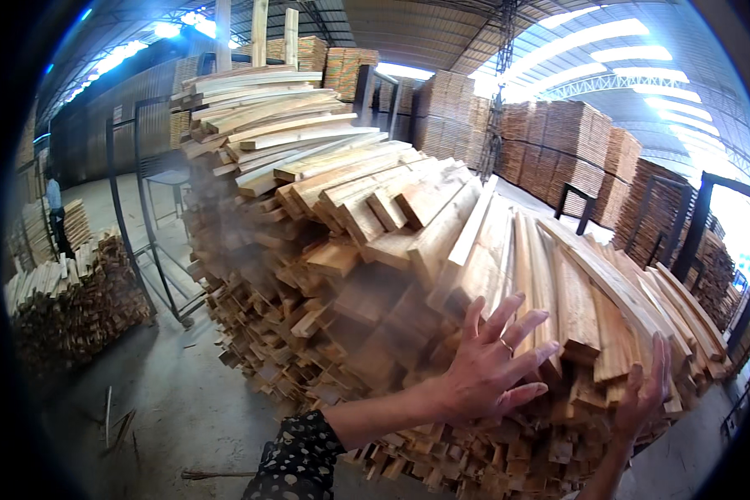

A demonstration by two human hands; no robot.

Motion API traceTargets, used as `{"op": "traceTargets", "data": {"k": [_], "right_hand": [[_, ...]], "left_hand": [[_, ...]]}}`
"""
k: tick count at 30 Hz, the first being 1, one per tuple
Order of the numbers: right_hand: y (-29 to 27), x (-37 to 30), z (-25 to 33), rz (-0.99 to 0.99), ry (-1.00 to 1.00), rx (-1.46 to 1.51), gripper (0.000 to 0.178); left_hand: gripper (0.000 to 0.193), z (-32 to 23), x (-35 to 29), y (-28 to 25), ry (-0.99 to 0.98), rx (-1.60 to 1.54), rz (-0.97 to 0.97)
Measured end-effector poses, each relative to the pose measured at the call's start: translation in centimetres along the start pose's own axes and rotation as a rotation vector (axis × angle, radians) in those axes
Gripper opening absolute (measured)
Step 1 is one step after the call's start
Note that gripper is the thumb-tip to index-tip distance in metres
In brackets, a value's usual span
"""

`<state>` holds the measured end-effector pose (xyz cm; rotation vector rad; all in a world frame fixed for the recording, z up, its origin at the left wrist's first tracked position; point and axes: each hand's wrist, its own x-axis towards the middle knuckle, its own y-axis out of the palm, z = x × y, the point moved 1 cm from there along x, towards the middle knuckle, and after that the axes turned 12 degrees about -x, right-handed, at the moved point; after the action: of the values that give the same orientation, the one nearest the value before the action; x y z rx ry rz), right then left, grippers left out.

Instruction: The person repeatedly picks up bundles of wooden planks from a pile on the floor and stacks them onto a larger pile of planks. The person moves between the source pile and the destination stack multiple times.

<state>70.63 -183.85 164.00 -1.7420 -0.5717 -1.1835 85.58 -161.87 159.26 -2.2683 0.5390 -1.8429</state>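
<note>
A large pile of boards (392, 292) is spread across the middle of the view, with the boards laid side by side in uneven layers and their cut ends turned toward the person. Over the near right part of this pile, both hands are held. The left hand (498, 371) is stretched wide, with its fingers fanned out in front of the board ends; a ring (507, 344) is worn on one finger, and the forearm is partly covered by a dark spotted sleeve (296, 458). The right hand (644, 392) is raised near the end of a long board (600, 271), its fingers straight and close together and its thumb held apart. Whether the wood is pressed by either palm cannot be told. The long board is laid aslant across the top of its neighbours.

To the left, a smaller pile (75, 304) is set on the floor (167, 400), and beyond it another person (55, 200) can be seen. The large pile is flanked at the right by a dark metal frame (695, 225). Farther back, tall stacks of wood (554, 150) are sheltered by a roof (425, 29).
</note>
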Motion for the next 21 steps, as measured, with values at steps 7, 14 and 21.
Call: {"op": "traceTargets", "data": {"k": [7,14,21], "right_hand": [[0.2,-2.7,6.8,-0.224,-0.295,0.230,0.043],[1.7,-5.6,9.3,-0.076,-0.393,-0.012,0.039],[2.3,-4.9,7.0,-0.167,-0.367,0.008,0.030]], "left_hand": [[0.050,2.3,-0.3,1.3,-0.022,0.060,0.043],[0.032,0.3,-0.1,2.3,-0.051,0.115,0.018],[0.025,-0.6,1.5,4.6,0.066,0.135,-0.115]]}}
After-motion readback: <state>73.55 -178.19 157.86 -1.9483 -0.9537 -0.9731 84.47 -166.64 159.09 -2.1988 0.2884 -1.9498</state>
